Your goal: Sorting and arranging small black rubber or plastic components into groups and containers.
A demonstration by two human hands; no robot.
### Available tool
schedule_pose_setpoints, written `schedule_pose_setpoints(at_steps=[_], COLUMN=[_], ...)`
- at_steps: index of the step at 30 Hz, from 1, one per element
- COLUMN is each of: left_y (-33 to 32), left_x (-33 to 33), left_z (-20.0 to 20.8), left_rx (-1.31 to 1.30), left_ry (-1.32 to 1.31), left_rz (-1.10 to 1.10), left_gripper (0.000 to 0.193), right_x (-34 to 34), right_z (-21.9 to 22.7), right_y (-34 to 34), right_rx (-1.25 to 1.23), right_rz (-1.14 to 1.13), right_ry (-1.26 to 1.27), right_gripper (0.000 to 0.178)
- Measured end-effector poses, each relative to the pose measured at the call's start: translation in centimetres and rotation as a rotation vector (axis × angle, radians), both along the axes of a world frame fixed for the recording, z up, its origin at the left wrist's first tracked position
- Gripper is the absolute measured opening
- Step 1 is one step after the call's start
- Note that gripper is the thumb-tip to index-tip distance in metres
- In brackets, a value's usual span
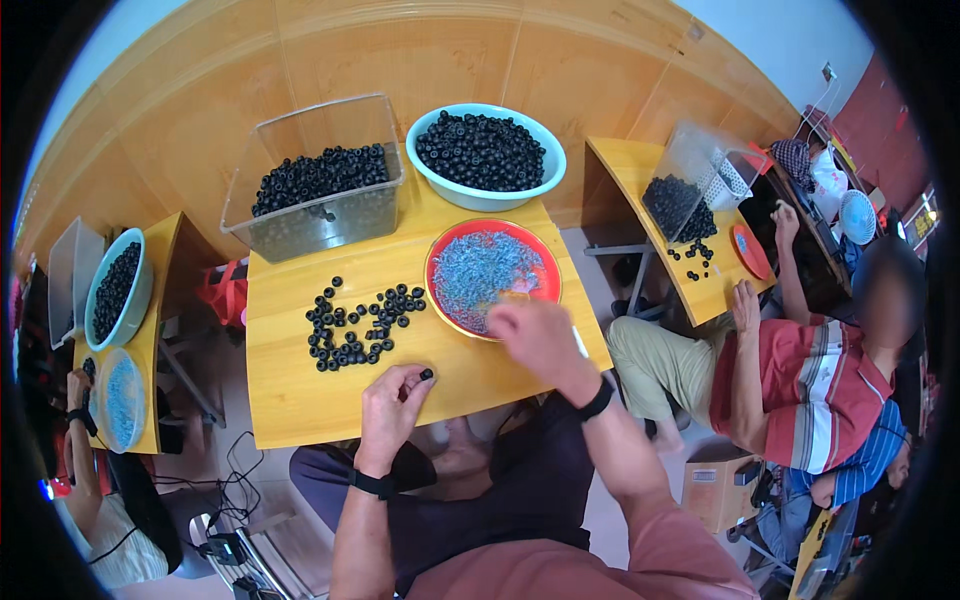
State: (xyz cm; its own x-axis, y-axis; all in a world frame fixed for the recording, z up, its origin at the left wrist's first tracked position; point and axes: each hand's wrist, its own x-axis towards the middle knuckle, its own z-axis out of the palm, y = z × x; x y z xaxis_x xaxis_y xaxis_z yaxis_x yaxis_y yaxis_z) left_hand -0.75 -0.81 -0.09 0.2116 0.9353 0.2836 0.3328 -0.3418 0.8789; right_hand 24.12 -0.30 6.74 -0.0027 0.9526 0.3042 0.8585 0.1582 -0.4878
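Observation:
My left hand (392,408) is just past the table's near edge, thumb and forefinger pinching a small round black piece with a hole (427,374). To the right, my right hand (540,338) reaches over the near rim of a red plate (550,276). Its fingers are closed together, and whatever is between them is hidden. A heap of tiny bluish metallic pieces (478,265) fills most of the plate. Left of the plate, many loose black pieces (350,352) like the held one lie scattered on the yellow wooden table (300,410).
At the back stand a clear plastic bin (325,237) and a light blue basin (470,198), both holding black pieces. Similar tables flank mine, with a person (800,390) at the right and another person's arm (85,480) at the left. Cables (235,490) lie on the floor.

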Motion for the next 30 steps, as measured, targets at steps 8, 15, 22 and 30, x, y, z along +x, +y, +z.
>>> schedule_pose_setpoints(at_steps=[8,15,22,30], left_y=[0.1,0.1,0.1,0.3], left_x=[0.1,-0.1,0.2,0.0], left_z=[0.8,0.9,1.0,0.5], left_rx=[-0.012,-0.019,-0.031,-0.028], left_ry=[0.025,0.039,0.032,0.015], left_rz=[-0.023,-0.016,-0.031,-0.025], left_gripper=[0.017,0.016,0.015,0.017], right_x=[7.2,5.2,5.7,7.0], right_z=[-2.3,0.0,-0.7,0.8], right_y=[4.4,3.6,2.9,2.5], right_rx=[-0.051,0.05,0.033,-0.251], right_rz=[-0.048,-0.074,-0.029,-0.05], right_ry=[-0.383,-0.166,-0.156,-0.243], right_gripper=[0.018,0.016,0.011,0.011])
